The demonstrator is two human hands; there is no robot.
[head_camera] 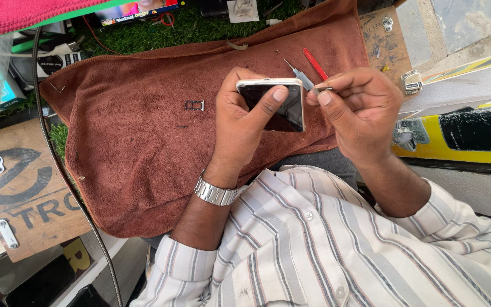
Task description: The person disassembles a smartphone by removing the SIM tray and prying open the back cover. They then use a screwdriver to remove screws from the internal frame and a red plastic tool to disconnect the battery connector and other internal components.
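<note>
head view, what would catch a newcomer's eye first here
At centre, the left hand holds a smartphone on its edge above a brown towel, while the right hand pinches a small screwdriver against the phone's top edge. A little sim tray lies alone on the towel to the left, and a steel wristwatch glints on the left wrist.

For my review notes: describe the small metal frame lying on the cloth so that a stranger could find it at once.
Start at the brown towel spread over the bench. Left of the left hand holding the phone, alone on bare cloth, lies the small tray: a dark rectangular open frame, larger than the tiny specks below it.
</note>
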